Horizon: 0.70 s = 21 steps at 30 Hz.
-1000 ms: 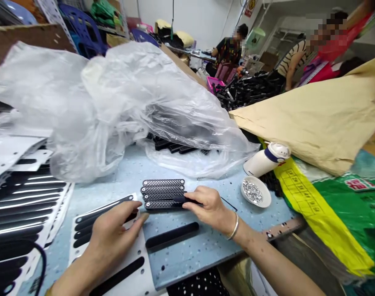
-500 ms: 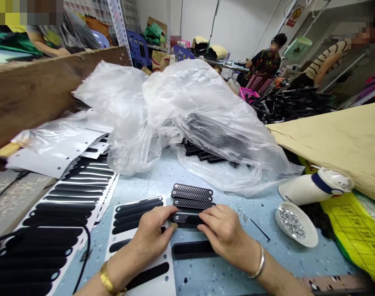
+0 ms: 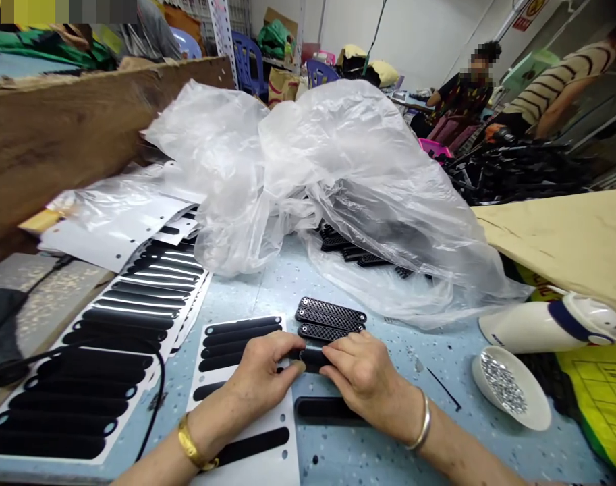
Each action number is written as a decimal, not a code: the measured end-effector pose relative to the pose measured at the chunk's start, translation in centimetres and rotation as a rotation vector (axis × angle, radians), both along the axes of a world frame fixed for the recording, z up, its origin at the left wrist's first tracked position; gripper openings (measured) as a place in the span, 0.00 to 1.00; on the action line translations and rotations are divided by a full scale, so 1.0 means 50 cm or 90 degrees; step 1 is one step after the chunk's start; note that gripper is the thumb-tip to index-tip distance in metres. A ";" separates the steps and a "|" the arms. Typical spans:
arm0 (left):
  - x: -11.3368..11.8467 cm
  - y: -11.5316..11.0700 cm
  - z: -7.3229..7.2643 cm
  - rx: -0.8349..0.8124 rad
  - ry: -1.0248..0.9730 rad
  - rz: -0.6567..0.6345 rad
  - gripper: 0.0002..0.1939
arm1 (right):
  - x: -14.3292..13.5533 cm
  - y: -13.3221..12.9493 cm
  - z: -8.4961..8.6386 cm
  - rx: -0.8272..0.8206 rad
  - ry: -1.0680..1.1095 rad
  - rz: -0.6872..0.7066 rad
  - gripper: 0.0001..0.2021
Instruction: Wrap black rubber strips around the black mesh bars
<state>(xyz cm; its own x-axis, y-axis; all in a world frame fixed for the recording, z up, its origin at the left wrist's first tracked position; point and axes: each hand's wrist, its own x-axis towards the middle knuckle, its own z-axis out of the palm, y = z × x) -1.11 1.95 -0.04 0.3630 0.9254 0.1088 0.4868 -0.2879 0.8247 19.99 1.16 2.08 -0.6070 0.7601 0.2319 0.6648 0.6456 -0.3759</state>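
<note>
Between my two hands is a black plastic strip [image 3: 314,358], its visible face now smooth and dark. My left hand [image 3: 267,368] pinches its left end between thumb and forefinger. My right hand [image 3: 361,371] closes on the right end, covering that part. Just beyond lie several black strips with a crosshatched face [image 3: 330,316] and small metal rivets at their ends. A smooth black strip [image 3: 328,410] rests on the table nearer me, partly under my right hand. Beneath my left wrist is a white sheet [image 3: 247,418] bearing black rounded stickers [image 3: 241,341].
More sticker sheets [image 3: 79,398] spread at left, crossed by a black cable [image 3: 160,378]. A clear plastic bag [image 3: 338,148] covers black strips at the back. At right are a white bottle [image 3: 520,325], a bowl [image 3: 540,413] of metal bits and a thin black rod [image 3: 443,388]. Co-workers sit farther off.
The crosshatched face of the held strip, partly visible before, is now covered by smooth black. My hands keep their pinch at both ends. The whole view has shifted slightly.
</note>
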 end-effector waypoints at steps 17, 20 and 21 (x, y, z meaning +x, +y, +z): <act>0.000 0.001 0.002 -0.058 -0.013 -0.002 0.11 | -0.005 0.006 0.002 -0.021 -0.096 -0.012 0.02; -0.001 0.002 0.003 -0.060 -0.012 -0.003 0.12 | -0.005 0.007 0.001 -0.022 -0.101 -0.005 0.01; -0.001 0.003 0.003 -0.057 -0.012 -0.006 0.11 | -0.004 0.008 0.001 -0.022 -0.102 -0.003 0.01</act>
